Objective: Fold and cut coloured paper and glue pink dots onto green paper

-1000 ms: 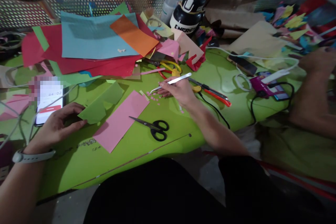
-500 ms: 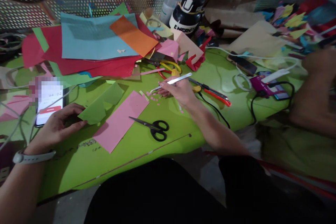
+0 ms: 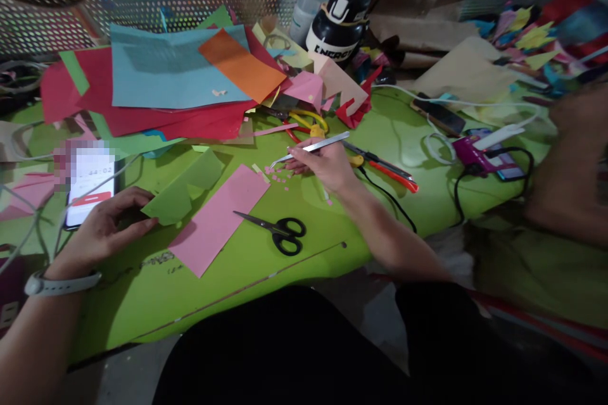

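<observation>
Near the frame's centre, the right hand (image 3: 327, 163) closes its fingers around slim silver metal tweezers (image 3: 331, 140), their tip beside tiny pink paper squares (image 3: 277, 178). At left, the half-curled left hand (image 3: 109, 221) pinches a corner of a folded light-green paper sheet (image 3: 178, 196). Black-handled scissors (image 3: 273, 228) overlap a pink paper rectangle (image 3: 218, 221).

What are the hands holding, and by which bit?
The right hand holds slim silver metal tweezers around the middle; the left hand seems to pinch folded light-green paper by its left end.
</observation>
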### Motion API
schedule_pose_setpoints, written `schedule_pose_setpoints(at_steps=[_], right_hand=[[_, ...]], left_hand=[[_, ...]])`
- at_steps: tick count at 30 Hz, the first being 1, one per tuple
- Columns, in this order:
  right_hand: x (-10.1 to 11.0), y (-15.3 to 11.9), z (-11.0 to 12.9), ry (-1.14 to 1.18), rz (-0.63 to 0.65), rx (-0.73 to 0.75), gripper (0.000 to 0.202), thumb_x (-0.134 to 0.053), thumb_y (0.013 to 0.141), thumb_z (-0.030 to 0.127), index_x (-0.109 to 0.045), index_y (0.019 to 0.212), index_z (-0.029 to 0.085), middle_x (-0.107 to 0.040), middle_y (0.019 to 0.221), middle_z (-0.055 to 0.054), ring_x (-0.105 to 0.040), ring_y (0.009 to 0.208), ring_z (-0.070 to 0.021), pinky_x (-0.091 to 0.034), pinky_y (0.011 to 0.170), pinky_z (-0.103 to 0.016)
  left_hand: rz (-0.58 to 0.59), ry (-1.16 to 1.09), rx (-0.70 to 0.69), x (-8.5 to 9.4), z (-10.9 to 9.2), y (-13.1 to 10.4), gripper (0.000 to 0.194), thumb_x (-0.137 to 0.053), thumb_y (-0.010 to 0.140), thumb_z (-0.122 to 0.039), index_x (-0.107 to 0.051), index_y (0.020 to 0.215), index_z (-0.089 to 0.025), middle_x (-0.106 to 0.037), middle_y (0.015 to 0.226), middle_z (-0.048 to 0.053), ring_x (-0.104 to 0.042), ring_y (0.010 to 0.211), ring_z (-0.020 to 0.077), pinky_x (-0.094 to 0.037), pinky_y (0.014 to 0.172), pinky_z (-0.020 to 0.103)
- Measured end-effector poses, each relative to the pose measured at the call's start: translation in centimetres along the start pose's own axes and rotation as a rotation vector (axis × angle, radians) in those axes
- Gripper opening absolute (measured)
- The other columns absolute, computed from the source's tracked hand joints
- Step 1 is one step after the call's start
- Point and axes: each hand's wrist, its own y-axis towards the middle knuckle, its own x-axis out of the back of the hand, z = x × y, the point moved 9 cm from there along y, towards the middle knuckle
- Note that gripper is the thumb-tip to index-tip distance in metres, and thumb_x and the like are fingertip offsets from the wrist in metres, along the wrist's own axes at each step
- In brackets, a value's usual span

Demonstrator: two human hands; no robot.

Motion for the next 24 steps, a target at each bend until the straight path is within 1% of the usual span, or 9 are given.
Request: schedule_pose_setpoints(at_steps=[3,6,10,15,20,24], right_hand=[[0.0,0.0,-0.1,0.009,0.004,0.025,0.038,-0.083,0.073,0.052,-0.067,0.088,0.021,-0.075,0.076,-0.004,-0.076,0.071,-0.0192,-0.066,0.063,-0.029],[-0.1,0.1,-0.2,-0.023,0.013,0.038,0.036,-0.083,0.073,0.052,-0.069,0.086,0.021,-0.074,0.075,-0.003,-0.076,0.070,-0.0195,-0.066,0.062,-0.031],[-0.5,0.1,-0.1,-0.042,0.037,0.069,0.036,-0.083,0.073,0.052,-0.070,0.086,0.021,-0.075,0.076,-0.004,-0.076,0.071,-0.0207,-0.065,0.062,-0.033],[-0.7,0.0,0.6,-0.087,0.044,0.116,0.035,-0.084,0.071,0.051,-0.070,0.083,0.021,-0.074,0.072,-0.003,-0.074,0.067,-0.0198,-0.062,0.057,-0.031],[-0.9,-0.5,1.7,-0.177,0.067,0.176,0.029,-0.084,0.073,0.045,-0.071,0.082,0.020,-0.074,0.073,-0.002,-0.071,0.066,-0.0170,-0.060,0.059,-0.030],[-1.2,-1.0,2.6,-0.235,0.062,0.249,0.025,-0.082,0.075,0.044,-0.073,0.080,0.021,-0.075,0.075,-0.002,-0.071,0.068,-0.0169,-0.059,0.062,-0.030]], left_hand=[[0.004,-0.006,-0.001,-0.1,0.2,-0.1,0.008,-0.068,0.086,-0.027,-0.063,0.091,-0.024,-0.062,0.100,0.003,-0.061,0.089,0.0162,-0.048,0.075,0.027],[0.018,-0.011,0.007,-0.2,0.7,-0.1,0.010,-0.069,0.085,-0.027,-0.063,0.093,-0.023,-0.061,0.101,0.003,-0.060,0.088,0.0158,-0.048,0.075,0.026],[0.008,-0.011,0.028,-0.1,0.5,-0.1,0.010,-0.068,0.085,-0.028,-0.063,0.091,-0.022,-0.061,0.100,0.003,-0.061,0.090,0.0165,-0.048,0.075,0.026],[0.022,0.010,0.048,-0.2,0.1,0.1,0.010,-0.069,0.082,-0.026,-0.064,0.090,-0.021,-0.063,0.098,0.004,-0.062,0.088,0.0184,-0.049,0.075,0.027],[0.017,0.019,0.033,0.0,-0.1,0.1,0.008,-0.068,0.082,-0.024,-0.064,0.089,-0.023,-0.063,0.097,0.002,-0.062,0.088,0.0170,-0.048,0.076,0.027],[0.018,0.019,0.045,0.0,0.0,0.1,0.009,-0.069,0.081,-0.022,-0.065,0.089,-0.023,-0.064,0.097,0.001,-0.062,0.089,0.0162,-0.049,0.077,0.026]])
